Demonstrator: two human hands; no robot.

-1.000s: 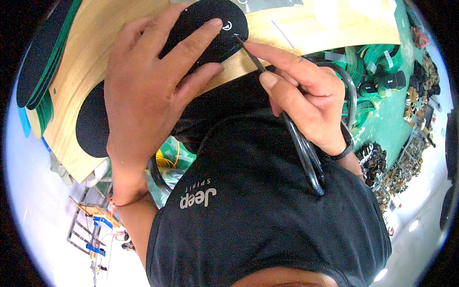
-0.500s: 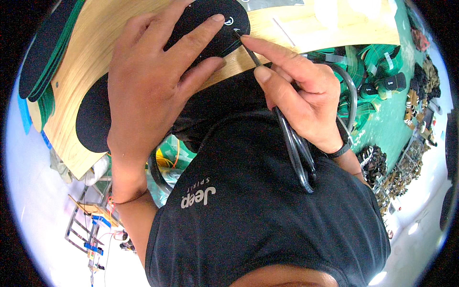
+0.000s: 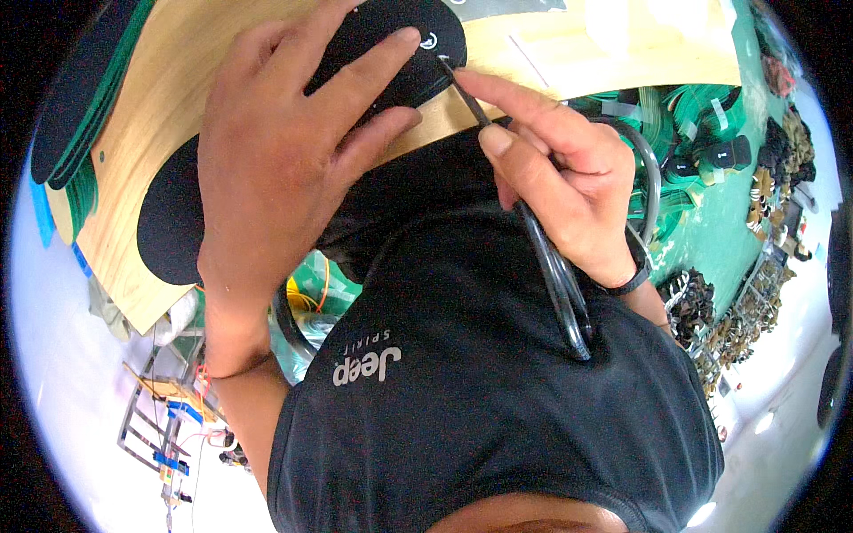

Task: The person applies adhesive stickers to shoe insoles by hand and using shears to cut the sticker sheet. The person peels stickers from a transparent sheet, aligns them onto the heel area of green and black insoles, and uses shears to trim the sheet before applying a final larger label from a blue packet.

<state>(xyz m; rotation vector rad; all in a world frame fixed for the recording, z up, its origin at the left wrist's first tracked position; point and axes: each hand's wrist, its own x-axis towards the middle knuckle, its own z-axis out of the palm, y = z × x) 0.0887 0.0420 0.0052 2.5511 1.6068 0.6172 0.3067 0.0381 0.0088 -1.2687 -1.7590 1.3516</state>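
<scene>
A black insole with a small white printed mark lies on the light wooden table near the top. My left hand lies over it, fingers spread, pressing on its surface. Another black rounded piece shows beyond my left wrist; whether it belongs to the same insole is hidden by the hand. My right hand is closed around dark, slim scissors, thumb and index finger pinching near the pointed end. Their tip touches the insole beside the white mark. The black looped handles hang down below the palm, against my shirt.
The wooden table curves across the top and left. A stack of green-edged black insoles stands at its left. On the green floor at right lie bundles of green-edged pieces. A metal chair rail curves behind my right hand.
The scissors and my right hand have shifted very slightly right and down, and the looped handles hang a little more closed together. My left hand stays spread on the insole.
</scene>
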